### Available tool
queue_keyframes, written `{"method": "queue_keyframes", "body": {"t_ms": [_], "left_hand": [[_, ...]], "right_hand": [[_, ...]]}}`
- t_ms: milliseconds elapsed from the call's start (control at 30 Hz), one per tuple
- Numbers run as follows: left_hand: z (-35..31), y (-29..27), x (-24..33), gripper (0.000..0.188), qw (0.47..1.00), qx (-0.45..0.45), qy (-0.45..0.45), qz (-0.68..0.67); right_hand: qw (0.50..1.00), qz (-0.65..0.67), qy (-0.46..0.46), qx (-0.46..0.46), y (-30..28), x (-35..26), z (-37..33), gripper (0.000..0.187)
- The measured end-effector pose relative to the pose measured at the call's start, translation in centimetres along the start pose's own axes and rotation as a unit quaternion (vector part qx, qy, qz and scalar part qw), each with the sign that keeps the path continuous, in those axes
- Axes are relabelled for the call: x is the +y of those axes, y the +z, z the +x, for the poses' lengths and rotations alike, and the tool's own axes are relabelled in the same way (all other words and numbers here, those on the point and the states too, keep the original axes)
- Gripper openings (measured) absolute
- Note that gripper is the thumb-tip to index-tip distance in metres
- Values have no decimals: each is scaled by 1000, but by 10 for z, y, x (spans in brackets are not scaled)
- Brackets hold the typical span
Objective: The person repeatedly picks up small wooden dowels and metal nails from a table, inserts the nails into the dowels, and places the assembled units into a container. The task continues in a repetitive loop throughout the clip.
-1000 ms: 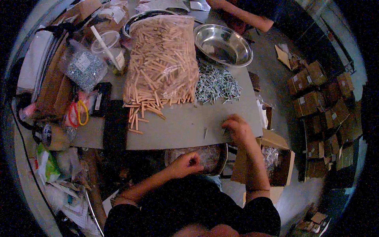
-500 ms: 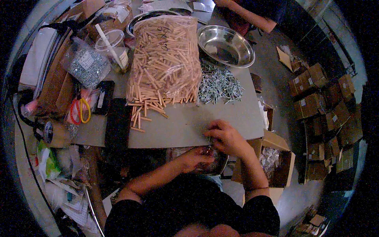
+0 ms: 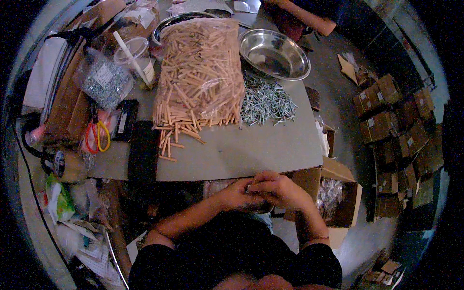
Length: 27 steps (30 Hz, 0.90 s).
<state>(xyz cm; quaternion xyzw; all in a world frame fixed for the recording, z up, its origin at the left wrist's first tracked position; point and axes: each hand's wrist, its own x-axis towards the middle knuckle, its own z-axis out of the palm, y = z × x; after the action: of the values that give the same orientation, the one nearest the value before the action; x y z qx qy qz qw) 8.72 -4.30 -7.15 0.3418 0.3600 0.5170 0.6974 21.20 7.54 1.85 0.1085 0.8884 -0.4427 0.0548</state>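
My left hand (image 3: 236,194) and my right hand (image 3: 276,188) meet just off the table's near edge, in front of my body. Fingers of both are bent and closed against each other. Something small and dark shows at the fingertips, too small to name. Beyond them on the grey table (image 3: 232,154) lies a large clear bag of wooden dowels (image 3: 198,72), some spilling from its near end. To its right is a heap of silvery screws (image 3: 269,102), with a shiny metal bowl (image 3: 274,55) behind it.
At left are a bag of small metal parts (image 3: 104,79), a plastic cup with a straw (image 3: 133,53), a black phone-like object (image 3: 126,121) and scissors with red and yellow handles (image 3: 98,136). An open carton (image 3: 338,198) stands right of the table. Another person's arm (image 3: 309,17) shows at the back.
My right hand has come down from over the table's edge to my left hand, and their fingers now touch. The bag, the screws and the bowl stay in place.
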Motion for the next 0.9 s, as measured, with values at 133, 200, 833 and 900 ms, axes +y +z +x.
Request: {"method": "queue_keyframes", "body": {"t_ms": [133, 200, 833, 900], "left_hand": [[-6, -3, 7, 34, 994, 17, 43, 98], [-8, -7, 2, 37, 984, 17, 58, 165], [-28, 3, 28, 69, 966, -66, 131, 212], [-31, 3, 31, 61, 963, 10, 171, 208]], "right_hand": [[996, -58, -69, -17, -8, -17, -5, 30], [993, -67, -93, -24, -9, -19, -4, 31], [980, -122, -159, -6, 1, -39, -4, 19], [987, -73, -142, 33, -2, -39, -6, 21]]}}
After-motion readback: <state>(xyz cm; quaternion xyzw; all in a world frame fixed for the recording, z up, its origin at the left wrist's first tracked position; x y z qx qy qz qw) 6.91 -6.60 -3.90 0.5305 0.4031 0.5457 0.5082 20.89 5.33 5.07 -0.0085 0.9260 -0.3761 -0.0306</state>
